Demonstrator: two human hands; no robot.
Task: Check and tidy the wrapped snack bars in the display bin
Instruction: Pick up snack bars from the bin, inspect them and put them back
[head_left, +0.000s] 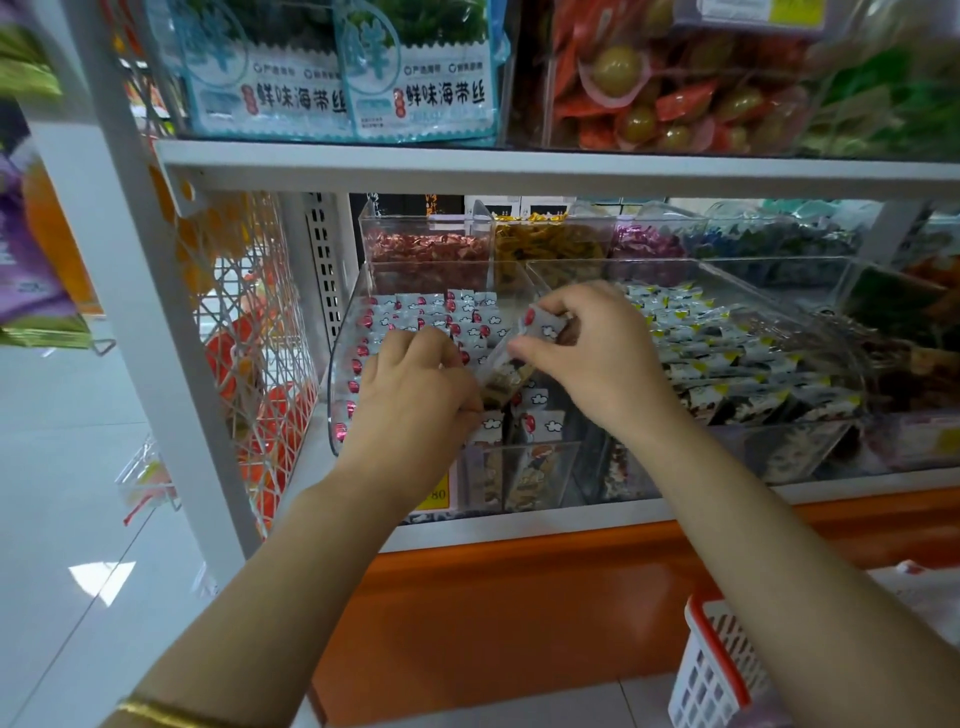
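The back rows of snack bars in the clear bin stand neat; the front looks loose and unsorted. The right hand pinches one bar above the bin, while the left hand grips bars inside it.

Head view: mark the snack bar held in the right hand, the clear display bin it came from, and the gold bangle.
snack bar (543, 326), head view, on its white wrapper face.
display bin (336, 364), head view, on its curved clear left wall.
gold bangle (156, 713), head view, on the band at the left wrist.
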